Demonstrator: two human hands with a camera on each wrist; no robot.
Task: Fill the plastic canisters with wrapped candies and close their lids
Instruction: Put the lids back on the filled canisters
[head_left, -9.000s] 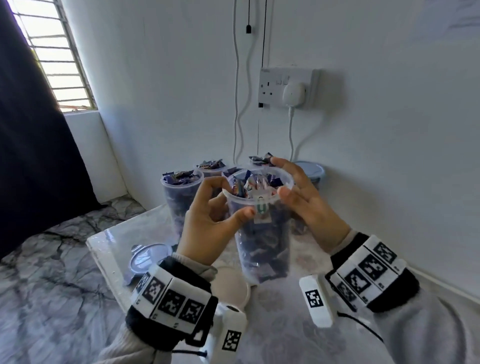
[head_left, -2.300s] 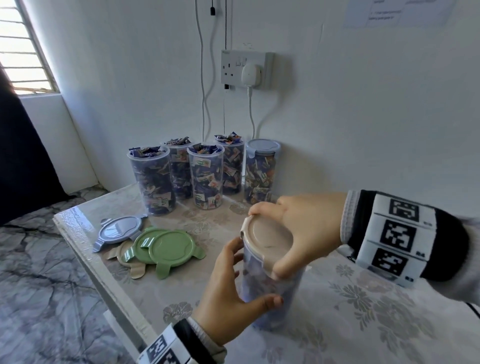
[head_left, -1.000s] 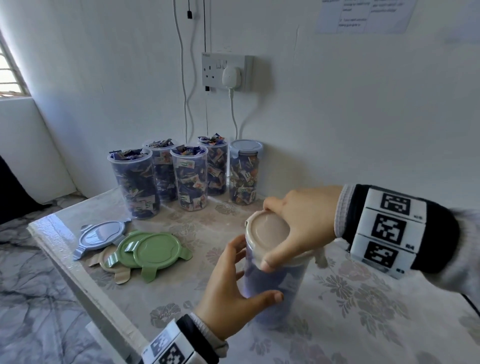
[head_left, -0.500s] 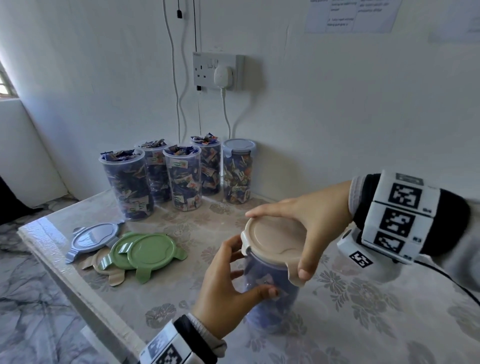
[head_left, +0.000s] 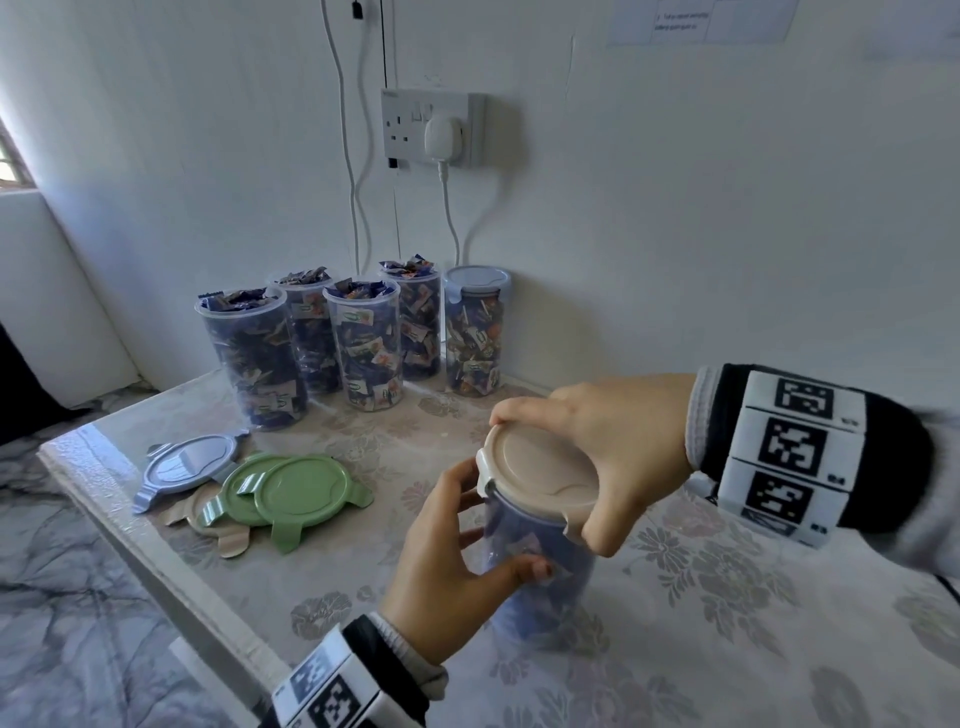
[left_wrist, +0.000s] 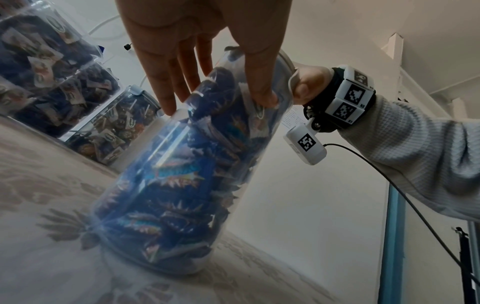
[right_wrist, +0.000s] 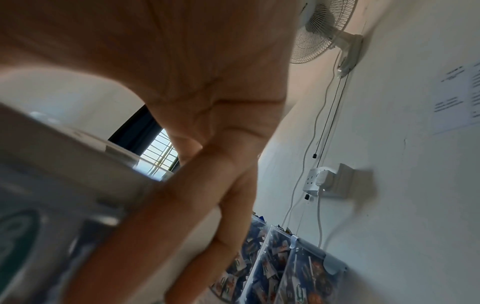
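Note:
A clear canister (head_left: 540, 577) packed with blue wrapped candies stands on the table near its front. My left hand (head_left: 483, 525) grips its upper wall, thumb in front and fingers behind, and the left wrist view shows the same hold on the canister (left_wrist: 182, 174) by my left hand (left_wrist: 215, 102). A beige lid (head_left: 540, 473) sits on the rim. My right hand (head_left: 587, 467) grips this lid from the right, thumb down on its front clip tab and index finger on the far edge. In the right wrist view the lid (right_wrist: 64, 156) is blurred under my palm.
Several filled open canisters (head_left: 363, 353) and one with a blue lid (head_left: 475, 332) line the back wall under a socket (head_left: 434, 130). Loose lids lie front left: a blue-grey lid (head_left: 187, 465), green lids (head_left: 306, 491) and a beige lid (head_left: 218, 525). The table edge (head_left: 156, 561) runs on the left.
The beige lid, tilted half a second ago, now lies flatter on the rim. My right thumb has come down onto its front tab. My left hand keeps its hold on the canister.

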